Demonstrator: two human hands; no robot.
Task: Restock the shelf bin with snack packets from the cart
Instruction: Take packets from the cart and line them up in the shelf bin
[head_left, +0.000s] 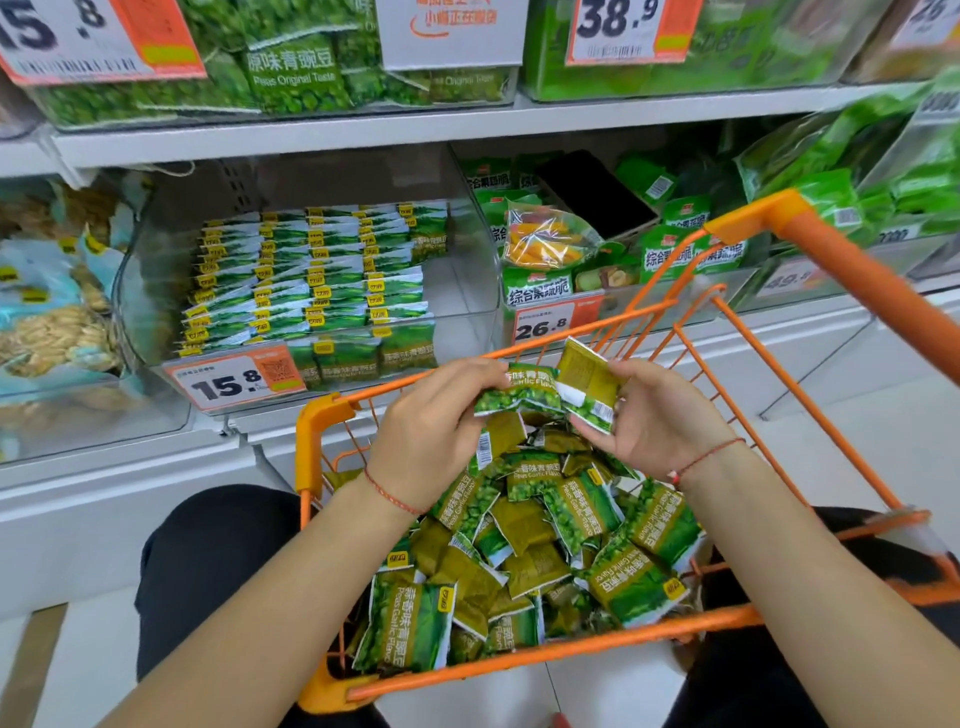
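An orange wire cart (566, 652) in front of me holds several green garlic-pea snack packets (566, 530) in a loose pile. Above the pile, my left hand (431, 431) grips one green packet (519, 392) with its printed front up. My right hand (660, 415) pinches a second packet (589, 382) showing its olive back. The two held packets touch at their edges. Behind the cart, the clear shelf bin (467, 280) with the 15.8 price tag (234, 382) holds neat rows of the same packets (311, 270); its right part is bare.
To the bin's right is a bin of mixed vegetable-crisp bags (545, 244) with a 26.8 tag, and a dark phone (597, 195) lies on them. A bin of pale snacks (57, 312) sits at the left. The shelf above (311, 137) carries green pea bags.
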